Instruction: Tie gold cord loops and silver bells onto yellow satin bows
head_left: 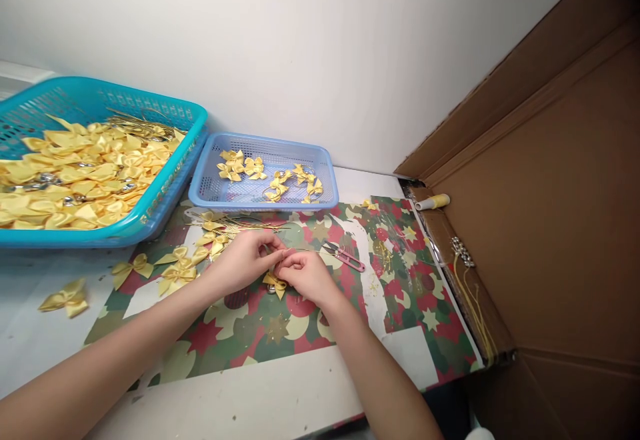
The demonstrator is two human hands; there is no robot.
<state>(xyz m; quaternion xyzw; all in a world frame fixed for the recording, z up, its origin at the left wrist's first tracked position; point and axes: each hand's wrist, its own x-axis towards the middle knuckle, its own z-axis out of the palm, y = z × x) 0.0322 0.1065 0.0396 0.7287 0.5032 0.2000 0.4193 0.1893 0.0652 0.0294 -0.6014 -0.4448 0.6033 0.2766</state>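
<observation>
My left hand (pixel 250 259) is closed in a pinch, its fingertips meeting those of my right hand (pixel 306 275), which is pinched as well. Between them they hold a thin gold cord (pixel 311 250), one end of which sticks out to the right. Just below the fingertips hangs or lies a yellow ribbon bow (pixel 275 285) with a small silver bell; my fingers partly cover where cord and bow meet. Pink-handled thread snips (pixel 350 260) lie right of my hands. Loose yellow bows (pixel 179 272) and a bundle of gold cords (pixel 235 224) rest left of and behind my left hand.
A turquoise basket (pixel 200 120) heaped with yellow bows stands at the left. Behind my hands is a blue basket (pixel 263 205) with several finished-looking bows. Patterned paper (pixel 280 333) covers the table. Silver bells (pixel 461 252) and a thread cone (pixel 433 202) lie beside the cardboard (pixel 550 193) at right.
</observation>
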